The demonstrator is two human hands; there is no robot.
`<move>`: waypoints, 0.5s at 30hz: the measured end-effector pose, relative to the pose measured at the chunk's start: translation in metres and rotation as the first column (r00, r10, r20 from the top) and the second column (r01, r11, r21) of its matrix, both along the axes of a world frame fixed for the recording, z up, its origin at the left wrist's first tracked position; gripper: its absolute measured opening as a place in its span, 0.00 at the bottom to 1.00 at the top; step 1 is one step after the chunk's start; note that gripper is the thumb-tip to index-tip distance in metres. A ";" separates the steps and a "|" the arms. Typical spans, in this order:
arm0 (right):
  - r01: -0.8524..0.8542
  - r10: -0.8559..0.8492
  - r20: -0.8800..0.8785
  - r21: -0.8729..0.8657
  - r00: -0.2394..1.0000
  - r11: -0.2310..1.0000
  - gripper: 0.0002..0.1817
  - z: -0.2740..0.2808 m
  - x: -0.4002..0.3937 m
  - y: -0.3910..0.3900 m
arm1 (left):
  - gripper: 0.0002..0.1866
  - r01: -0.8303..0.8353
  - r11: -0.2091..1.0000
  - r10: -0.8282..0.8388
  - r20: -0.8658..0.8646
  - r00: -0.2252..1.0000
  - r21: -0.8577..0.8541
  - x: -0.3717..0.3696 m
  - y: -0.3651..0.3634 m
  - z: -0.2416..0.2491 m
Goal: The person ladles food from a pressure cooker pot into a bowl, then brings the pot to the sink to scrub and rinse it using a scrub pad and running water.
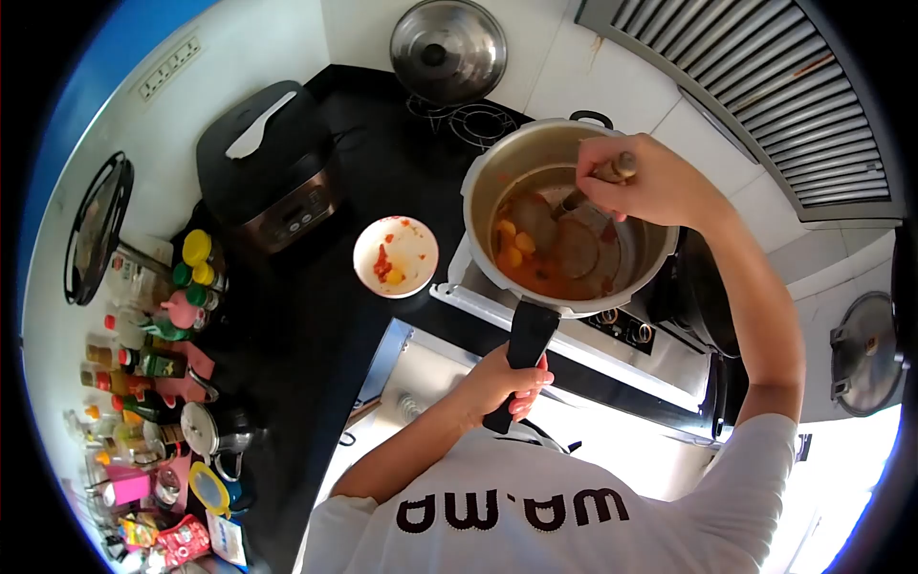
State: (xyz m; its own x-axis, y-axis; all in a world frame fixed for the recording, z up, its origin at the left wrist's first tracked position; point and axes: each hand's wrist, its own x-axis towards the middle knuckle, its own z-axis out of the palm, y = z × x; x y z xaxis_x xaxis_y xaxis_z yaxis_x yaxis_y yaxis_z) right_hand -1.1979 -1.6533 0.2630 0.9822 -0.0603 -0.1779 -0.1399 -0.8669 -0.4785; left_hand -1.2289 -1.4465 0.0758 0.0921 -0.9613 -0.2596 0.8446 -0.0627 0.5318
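Note:
My left hand [502, 387] is wrapped round the long black handle [533, 335] of a deep metal pot [486, 225] on the stove. Over the pot's far right side, my right hand [655, 182] grips the wooden handle of a cooking utensil [614, 168]. Its metal shaft slants down into the pot; the head is hidden, so I cannot tell its kind. Reddish broth with yellow-orange pieces [516, 244] covers part of the pot's bottom. Left of the pot, a white bowl [421, 247] on the black counter holds red and yellow scraps.
A rice cooker [268, 163] with a white paddle on top stands at the back left. Bottles and jars [143, 373] crowd the left wall. A metal lid [448, 53] leans at the back near a wire rack [483, 124]. A dark pan [703, 292] sits right of the pot.

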 end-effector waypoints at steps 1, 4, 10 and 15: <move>-0.007 0.007 -0.008 -0.005 1.000 1.000 0.07 0.008 0.001 0.011 | 0.09 -0.007 1.000 0.007 -0.008 1.000 -0.005 -0.001 0.007 -0.001; -0.047 0.053 0.007 -0.334 0.999 0.941 0.08 0.033 0.009 0.041 | 0.08 -0.062 0.998 0.062 -0.032 0.998 0.003 -0.002 0.025 -0.003; -0.348 0.374 -0.120 -0.689 0.920 0.636 0.06 0.014 0.030 0.097 | 0.09 -0.115 0.993 0.115 0.044 0.992 0.005 -0.005 0.048 -0.009; -0.478 0.307 -0.366 -0.686 0.878 0.549 0.10 -0.001 0.042 0.122 | 0.10 -0.143 0.990 0.142 0.073 0.987 0.008 -0.002 0.062 -0.009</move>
